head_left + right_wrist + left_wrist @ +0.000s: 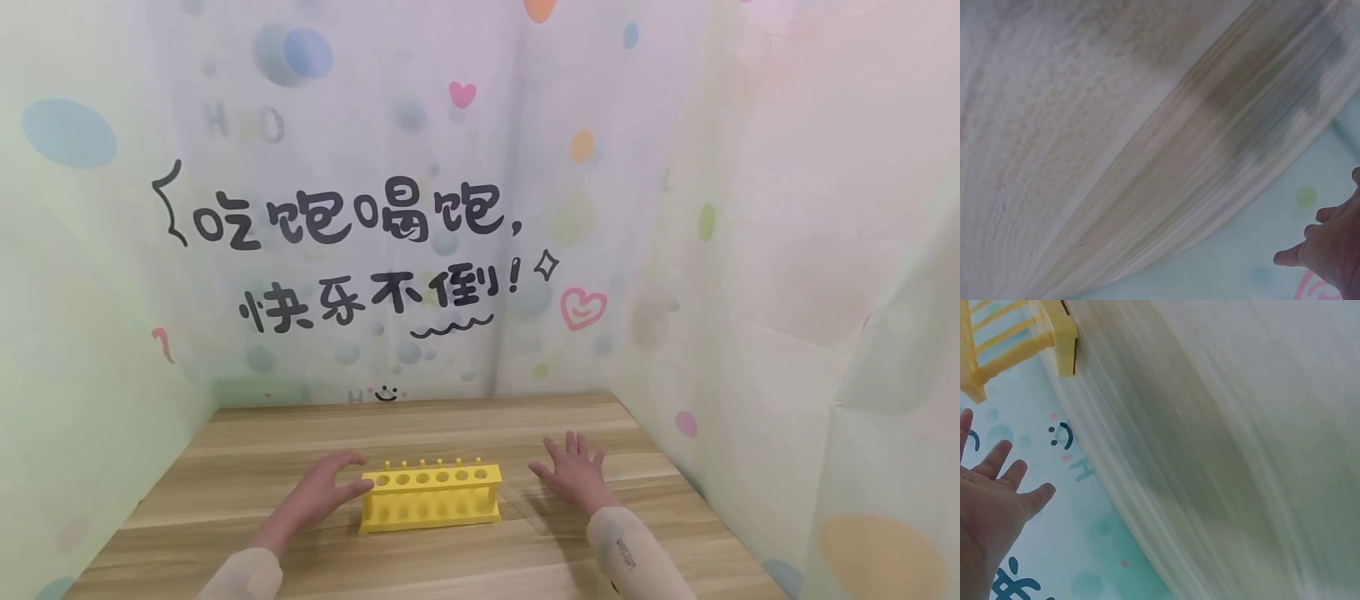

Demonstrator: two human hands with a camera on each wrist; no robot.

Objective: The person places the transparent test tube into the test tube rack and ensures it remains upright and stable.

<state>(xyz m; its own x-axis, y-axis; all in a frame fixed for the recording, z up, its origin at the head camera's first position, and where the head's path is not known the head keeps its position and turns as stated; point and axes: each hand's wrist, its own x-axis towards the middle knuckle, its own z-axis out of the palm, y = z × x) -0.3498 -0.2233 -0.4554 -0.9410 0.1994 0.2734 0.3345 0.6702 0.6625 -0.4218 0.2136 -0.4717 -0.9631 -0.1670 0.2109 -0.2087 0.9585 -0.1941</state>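
Observation:
A yellow test tube rack [432, 488] stands upright on the wooden table, a row of round holes along its top and a row of short pegs behind them. My left hand [318, 492] is at the rack's left end, thumb and fingers apart, with the thumb tip overlapping the rack's corner in the head view. In the left wrist view that hand's fingers [1036, 499] are spread, with nothing held. To the right of the rack, my right hand [576, 477] is held apart from it with fingers spread. The right wrist view shows this hand [1332, 244] only partly, at the edge.
The wooden table [300, 433] ends at a printed backdrop [360, 108] with dark lettering, dots and hearts. Similar sheets hang on the left [82, 267] and right [757, 250], close along the table's sides. Light sleeves cover both forearms.

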